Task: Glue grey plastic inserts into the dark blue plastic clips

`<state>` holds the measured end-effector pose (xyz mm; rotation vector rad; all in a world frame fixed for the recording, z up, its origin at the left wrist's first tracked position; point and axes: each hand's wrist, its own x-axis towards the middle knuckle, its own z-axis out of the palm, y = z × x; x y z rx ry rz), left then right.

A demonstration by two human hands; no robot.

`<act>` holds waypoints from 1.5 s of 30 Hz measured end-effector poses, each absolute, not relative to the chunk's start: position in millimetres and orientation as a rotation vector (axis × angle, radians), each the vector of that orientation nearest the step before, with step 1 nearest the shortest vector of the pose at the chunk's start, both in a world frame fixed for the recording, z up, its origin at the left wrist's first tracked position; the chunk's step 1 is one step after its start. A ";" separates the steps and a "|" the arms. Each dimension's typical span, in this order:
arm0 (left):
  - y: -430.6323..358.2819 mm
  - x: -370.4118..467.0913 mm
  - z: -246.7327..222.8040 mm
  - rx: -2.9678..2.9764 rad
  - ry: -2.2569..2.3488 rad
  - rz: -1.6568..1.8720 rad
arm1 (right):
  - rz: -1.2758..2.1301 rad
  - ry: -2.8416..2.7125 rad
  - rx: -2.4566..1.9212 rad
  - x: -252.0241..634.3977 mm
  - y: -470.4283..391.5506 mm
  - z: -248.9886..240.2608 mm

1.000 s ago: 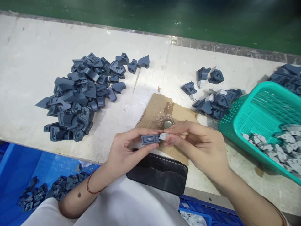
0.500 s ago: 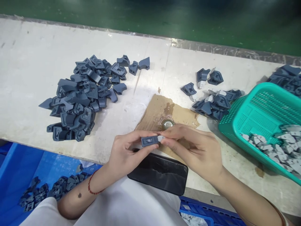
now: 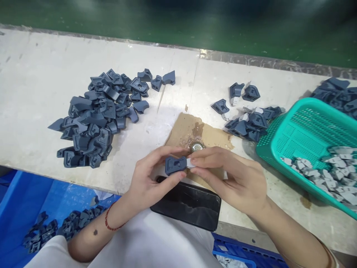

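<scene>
Between its thumb and fingers, my left hand point(image 3: 152, 176) holds a dark blue-grey plastic part point(image 3: 175, 165) with a recessed face turned up. My right hand point(image 3: 232, 178) pinches a small light-grey piece point(image 3: 190, 163) against the right end of that part; the fingertips cover most of the piece. Both hands are above a black phone point(image 3: 188, 204) lying at the table's near edge. Just beyond them, a piece of brown cardboard point(image 3: 181, 128) carries a shiny wet blob point(image 3: 197, 146).
A large heap of dark parts point(image 3: 92, 119) lies to the left. At right are a smaller group of dark and light pieces point(image 3: 251, 124) and a green basket point(image 3: 275, 147) holding light-grey pieces. A blue bin point(image 3: 33, 190) with dark parts sits below the table's left edge.
The dark part has turned in my left hand, showing more of its wide recessed face. My right hand keeps the light-grey piece at its end. The whole view has shifted slightly.
</scene>
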<state>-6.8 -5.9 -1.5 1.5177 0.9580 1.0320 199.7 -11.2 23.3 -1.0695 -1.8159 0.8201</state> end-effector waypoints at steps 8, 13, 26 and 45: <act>-9.9 -12.4 -8.6 1.691 1.049 0.995 | 0.760 -2.044 -1.107 207.0 -7.8 20.6; -8.6 -11.0 -7.6 1.707 1.012 0.969 | 0.709 -2.142 -1.088 210.1 -8.9 19.9; -5.8 -8.0 -7.2 1.788 0.897 1.044 | 0.922 -2.116 -1.098 213.1 -9.8 26.2; -9.8 -8.5 -9.3 1.751 0.979 1.088 | 0.887 -2.057 -1.108 208.3 -8.0 26.8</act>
